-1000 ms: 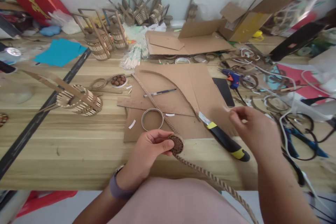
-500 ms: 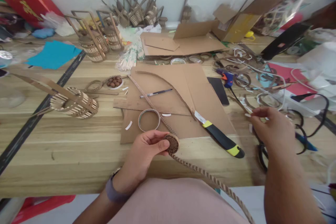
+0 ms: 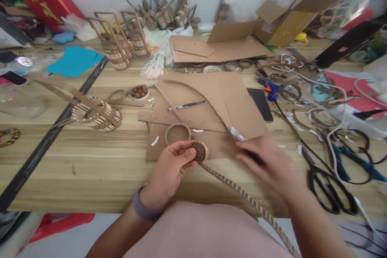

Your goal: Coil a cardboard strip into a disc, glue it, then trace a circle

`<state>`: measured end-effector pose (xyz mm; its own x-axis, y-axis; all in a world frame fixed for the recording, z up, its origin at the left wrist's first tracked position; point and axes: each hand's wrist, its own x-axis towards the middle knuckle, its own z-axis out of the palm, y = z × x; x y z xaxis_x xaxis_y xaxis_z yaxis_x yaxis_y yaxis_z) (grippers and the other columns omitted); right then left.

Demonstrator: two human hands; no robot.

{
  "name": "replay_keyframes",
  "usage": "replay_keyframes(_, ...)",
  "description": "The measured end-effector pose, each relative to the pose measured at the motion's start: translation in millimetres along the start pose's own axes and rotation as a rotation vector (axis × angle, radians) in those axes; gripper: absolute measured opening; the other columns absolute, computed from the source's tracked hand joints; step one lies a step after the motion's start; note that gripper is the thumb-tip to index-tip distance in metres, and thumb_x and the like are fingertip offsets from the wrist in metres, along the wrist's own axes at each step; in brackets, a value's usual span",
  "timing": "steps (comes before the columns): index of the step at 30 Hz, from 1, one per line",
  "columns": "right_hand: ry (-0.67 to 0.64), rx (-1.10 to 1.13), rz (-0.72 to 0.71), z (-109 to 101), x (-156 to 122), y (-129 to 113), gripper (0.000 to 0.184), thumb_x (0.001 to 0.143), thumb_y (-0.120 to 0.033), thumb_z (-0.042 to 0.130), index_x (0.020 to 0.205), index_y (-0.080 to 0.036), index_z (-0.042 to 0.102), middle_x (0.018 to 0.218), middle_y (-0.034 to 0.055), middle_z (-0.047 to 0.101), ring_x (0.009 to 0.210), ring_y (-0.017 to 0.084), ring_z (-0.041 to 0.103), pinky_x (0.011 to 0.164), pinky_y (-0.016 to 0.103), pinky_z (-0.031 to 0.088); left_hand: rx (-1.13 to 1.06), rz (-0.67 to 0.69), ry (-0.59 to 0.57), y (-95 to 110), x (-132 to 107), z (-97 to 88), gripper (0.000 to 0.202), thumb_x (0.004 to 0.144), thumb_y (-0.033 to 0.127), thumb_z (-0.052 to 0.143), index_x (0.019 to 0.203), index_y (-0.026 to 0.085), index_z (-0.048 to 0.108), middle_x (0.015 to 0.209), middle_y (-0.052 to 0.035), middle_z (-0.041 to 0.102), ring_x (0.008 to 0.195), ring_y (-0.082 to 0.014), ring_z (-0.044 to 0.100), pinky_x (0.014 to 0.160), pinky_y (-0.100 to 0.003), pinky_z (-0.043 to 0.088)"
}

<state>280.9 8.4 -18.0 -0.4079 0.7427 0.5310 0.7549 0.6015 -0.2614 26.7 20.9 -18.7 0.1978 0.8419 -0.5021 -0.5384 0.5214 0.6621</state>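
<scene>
If the small brown coil (image 3: 198, 152) is taken as the middle of a clock, a ring of coloured beads (image 3: 9, 137) lies far out at nine o'clock on the wooden surface (image 3: 115, 183). Next comes the black stripe (image 3: 33, 161), then blue sheets (image 3: 74, 61) at ten o'clock. A slatted basket (image 3: 101, 115), tipped on its side, sits between nine and ten. Round brown nuts (image 3: 139, 91) fill a small dish between ten and eleven.

The left hand (image 3: 169, 163), coming in from eight o'clock, has its grip pinched on the coil, thumb on the flat face. A round ring (image 3: 166, 134) lies just beyond this hand, and a pen (image 3: 190, 105) lies between eleven and twelve on the cardboard (image 3: 208, 84). From the coil a ridged strip (image 3: 237, 188) trails off between four and five.

The right hand (image 3: 267, 163) is at three o'clock, blurred, its fingers curved over the dark handle of a knife (image 3: 237, 134); whether its grip has closed on that handle, I cannot tell. The blade points towards eleven. A black phone (image 3: 260, 104) and a blue glue gun (image 3: 271, 90) lie towards two. Scissors (image 3: 315, 168) with black handles rest between three and four, beyond the right hand.
</scene>
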Motion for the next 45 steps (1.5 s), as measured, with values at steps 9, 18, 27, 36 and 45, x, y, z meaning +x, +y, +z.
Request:
replay_keyframes(9, -0.034, 0.58, -0.106, 27, 19, -45, 0.027, 0.092, -0.012, 0.058, 0.113, -0.025, 0.066, 0.09, 0.0068, 0.072, 0.079, 0.017, 0.069, 0.068, 0.03, 0.055, -0.076, 0.069, 0.005, 3, 4, -1.9, 0.044, 0.049, 0.023, 0.094, 0.088, 0.016, 0.074, 0.065, 0.003, 0.069, 0.056, -0.0062, 0.061, 0.051, -0.012, 0.051)
replay_keyframes(18, 0.109, 0.649, -0.005, 24, 27, -47, 0.025, 0.083, -0.012, 0.07, 0.103, -0.026, 0.07, 0.08, 0.0038, 0.072, 0.067, 0.016, 0.067, 0.061, 0.029, 0.053, -0.02, 0.091, -0.014, 2, 1, 2.3, 0.046, 0.045, 0.029, 0.096, 0.083, 0.015, 0.075, 0.068, 0.0011, 0.072, 0.056, -0.0061, 0.06, 0.051, -0.013, 0.05)
replay_keyframes(27, 0.163, 0.782, 0.413, 38, 31, -54, 0.002, 0.081, -0.025, 0.073, 0.08, -0.023, 0.073, 0.073, 0.0003, 0.072, 0.067, 0.016, 0.066, 0.061, 0.026, 0.053, 0.086, 0.161, -0.12, -3, -3, -0.8, 0.037, 0.059, 0.03, 0.09, 0.082, 0.016, 0.065, 0.071, 0.0009, 0.074, 0.06, -0.009, 0.064, 0.052, -0.016, 0.05)
replay_keyframes(36, 0.19, 0.863, 0.485, 39, 37, -59, 0.003, 0.078, -0.023, 0.074, 0.075, -0.023, 0.073, 0.069, -0.0008, 0.071, 0.063, 0.015, 0.065, 0.059, 0.025, 0.052, 0.169, 0.197, -0.136, -5, -3, -1.3, 0.029, 0.065, 0.031, 0.086, 0.078, 0.017, 0.064, 0.076, -0.0009, 0.074, 0.066, -0.0127, 0.065, 0.057, -0.021, 0.05)
replay_keyframes(45, 0.209, 0.894, 0.41, 39, 41, -60, 0.014, 0.08, -0.036, 0.075, 0.075, -0.023, 0.073, 0.067, 0.0003, 0.069, 0.061, 0.015, 0.064, 0.057, 0.026, 0.052, 0.159, 0.18, -0.131, -6, -3, 1.4, 0.033, 0.06, 0.033, 0.088, 0.073, 0.016, 0.063, 0.075, -0.0003, 0.072, 0.064, -0.012, 0.064, 0.055, -0.021, 0.05)
